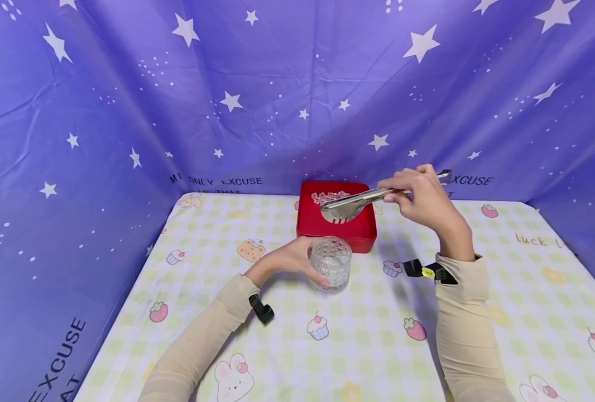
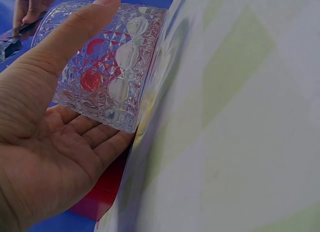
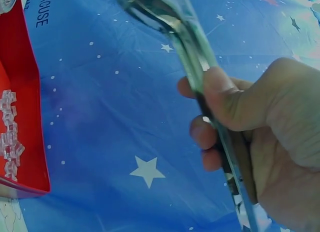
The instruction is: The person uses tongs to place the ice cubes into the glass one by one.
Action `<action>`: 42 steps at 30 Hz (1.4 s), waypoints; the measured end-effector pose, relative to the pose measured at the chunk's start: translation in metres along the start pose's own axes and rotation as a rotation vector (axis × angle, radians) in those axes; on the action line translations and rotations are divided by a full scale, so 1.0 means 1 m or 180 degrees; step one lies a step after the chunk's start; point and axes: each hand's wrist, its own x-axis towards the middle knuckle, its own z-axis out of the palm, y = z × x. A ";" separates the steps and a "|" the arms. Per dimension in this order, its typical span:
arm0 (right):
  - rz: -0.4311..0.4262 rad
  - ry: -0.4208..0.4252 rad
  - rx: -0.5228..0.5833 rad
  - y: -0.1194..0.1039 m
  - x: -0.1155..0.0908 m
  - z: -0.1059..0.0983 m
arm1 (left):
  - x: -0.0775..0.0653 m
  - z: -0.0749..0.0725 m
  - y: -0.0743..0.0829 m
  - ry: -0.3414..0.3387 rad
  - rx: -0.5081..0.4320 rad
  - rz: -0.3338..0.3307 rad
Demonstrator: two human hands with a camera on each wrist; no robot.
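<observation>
My left hand (image 1: pixel 289 257) holds a clear cut-glass tumbler (image 1: pixel 334 265) by its side, thumb on the near face and fingers behind. The tumbler stands upright on the cloth, right in front of a red box (image 1: pixel 315 228). Over the box, my right hand (image 1: pixel 420 198) grips metal tongs (image 1: pixel 370 196) between thumb and fingers, their broad slotted end pointing left and down. In the right wrist view, a row of small clear pieces (image 3: pixel 10 134) lies inside the box. The tongs' tips are cut off there.
A checked cloth (image 1: pixel 297 357) printed with cupcakes, strawberries and bunnies covers the table. Blue star-patterned curtains (image 1: pixel 277 111) hang behind the table and along its sides. The red box sits at the far edge, close to the back curtain.
</observation>
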 end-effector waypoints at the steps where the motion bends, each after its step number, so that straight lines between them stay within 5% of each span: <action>1: 0.0003 -0.0062 -0.0010 -0.001 0.000 -0.001 | 0.000 0.000 0.000 0.0002 -0.0005 -0.0011; 23: 0.0152 -0.0989 -0.0209 -0.009 -0.002 -0.002 | -0.001 0.004 0.003 0.0099 0.0483 -0.0104; 35: 0.0152 -0.1091 -0.0203 -0.013 0.000 -0.001 | -0.003 0.003 0.006 0.0037 0.0492 -0.0183; 42: 0.0139 -0.1091 -0.0191 -0.015 0.000 0.001 | -0.007 0.003 0.014 0.0070 0.0412 -0.0519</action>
